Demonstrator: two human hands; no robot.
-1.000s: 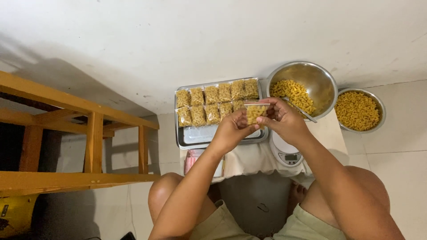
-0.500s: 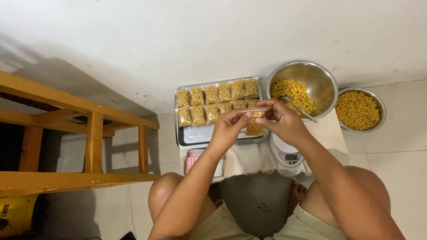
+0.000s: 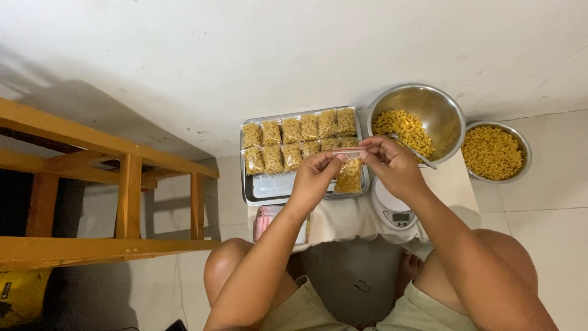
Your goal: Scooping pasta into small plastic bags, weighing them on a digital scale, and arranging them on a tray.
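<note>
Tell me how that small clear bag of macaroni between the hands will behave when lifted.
The small bag hangs limp from the left hand and right hand, so it is probably floppy. Partly filled with loose macaroni, it likely feels light, the contents shifting. The clear film may be slippery.

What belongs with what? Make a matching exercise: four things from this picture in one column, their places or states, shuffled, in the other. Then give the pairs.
Things:
1. small bag
2. tray
3. large bowl
4. scale

Places or states:
A. holds pasta and a spoon
B. under the right wrist
C. held at its top by both hands
D. carries rows of filled bags

Pairs: 1-C, 2-D, 3-A, 4-B
</note>
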